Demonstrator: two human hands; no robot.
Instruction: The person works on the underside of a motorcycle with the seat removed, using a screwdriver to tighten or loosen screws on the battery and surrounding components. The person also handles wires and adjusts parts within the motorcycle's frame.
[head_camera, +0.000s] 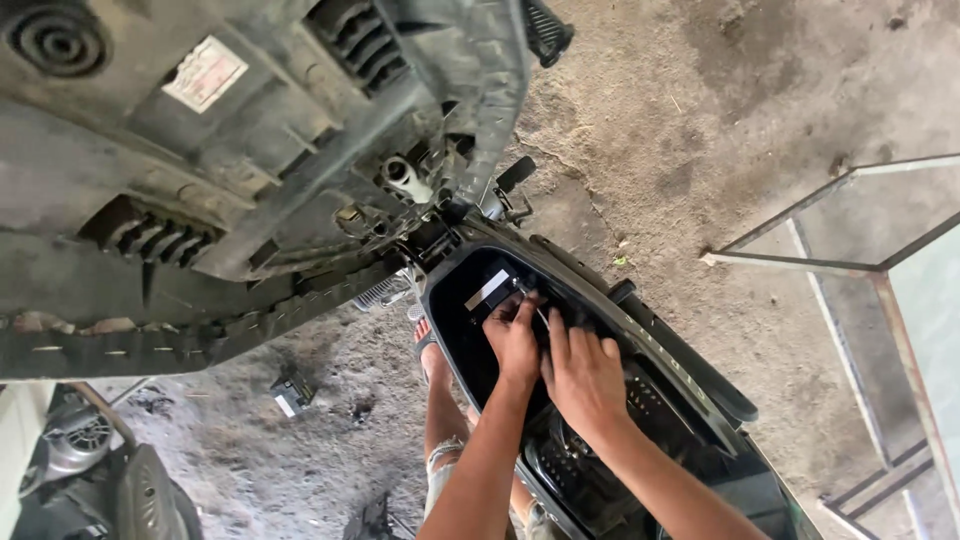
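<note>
Raised seat (230, 150): overhangs upper left, crowding that side.
Storage tub (460, 300): black rim encloses both hands; open concrete floor (700, 120) right.
Left hand (515, 340): fingers curled, grip state unclear.
Right hand (583, 378): fingers spread flat, holding nothing visible.

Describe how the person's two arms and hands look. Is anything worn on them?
Both forearms are bare as far as the picture shows: no sleeves, gloves, watch or bracelet in view. The left hand and the right hand are ungloved, and no ring shows. Both arms look slim; the upper arms are out of frame.
</note>
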